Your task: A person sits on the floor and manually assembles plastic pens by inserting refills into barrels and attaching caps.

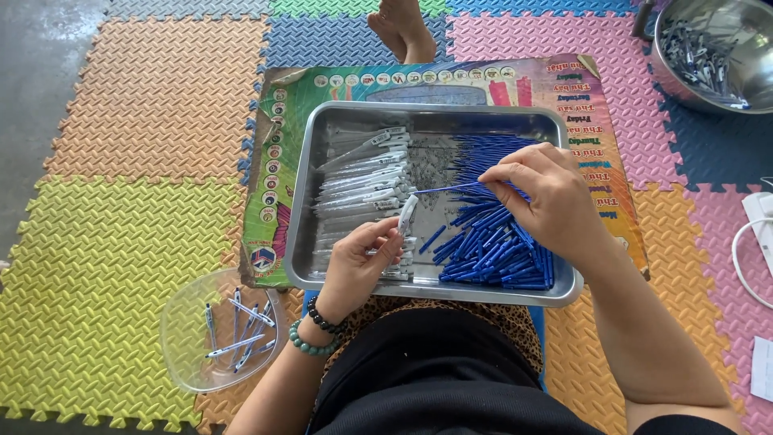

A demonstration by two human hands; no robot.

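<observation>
We hold a white pen barrel [407,214] in our left hand [358,262], fingers closed round its lower end, barrel tilted up toward the right. Our right hand [538,189] pinches a thin blue refill [445,188] at its right end; the refill's tip sits right at the barrel's top opening. Both are over the middle of the metal tray [306,201].

Tray contents: a stack of white barrels [358,181] on the left, a pile of blue refills [491,242] on the right, and small grey springs [431,161] scattered between them. Our right hand covers part of the refill pile.

The tray rests on a colourful printed board [580,113], which lies on the foam floor mat [145,121]. A clear plastic bowl [181,322] with a few finished pens [237,326] sits near our left elbow, apart from the tray. A steel bowl [749,64] of small metal parts is at top right, well clear. A white cable [745,258] lies at the right edge. Someone's bare feet [403,28] are beyond the board.
</observation>
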